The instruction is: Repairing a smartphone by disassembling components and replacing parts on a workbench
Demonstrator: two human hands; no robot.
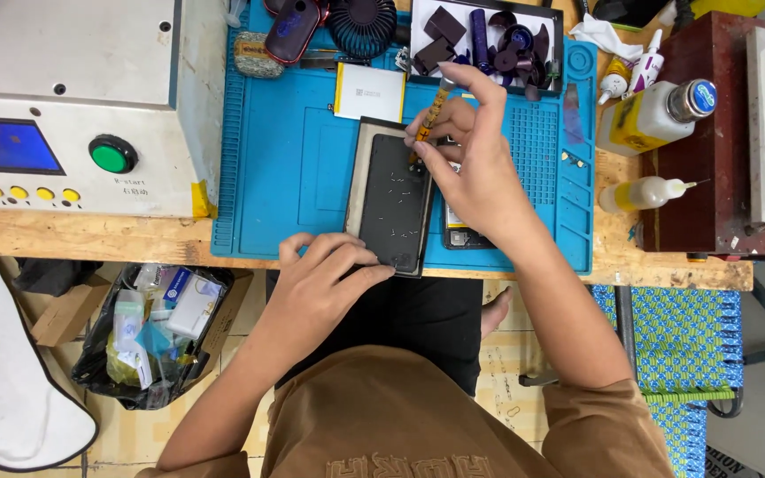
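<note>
A dark phone panel point(391, 199) lies on the blue work mat point(289, 190), with several tiny screws scattered on it. My left hand point(325, 274) presses its fingers on the panel's near left corner. My right hand point(471, 159) holds a thin yellow-orange screwdriver point(434, 111), whose tip touches the panel's upper right edge. Under my right hand lies another phone part point(462, 232), mostly hidden.
A grey machine point(73, 97) with a blue screen and green button stands at left. Beyond the mat are a black tray of dark parts point(489, 40), a small fan point(361, 25) and a flat battery point(370, 91). Bottles point(652, 115) stand right; a waste bin point(152, 332) sits below.
</note>
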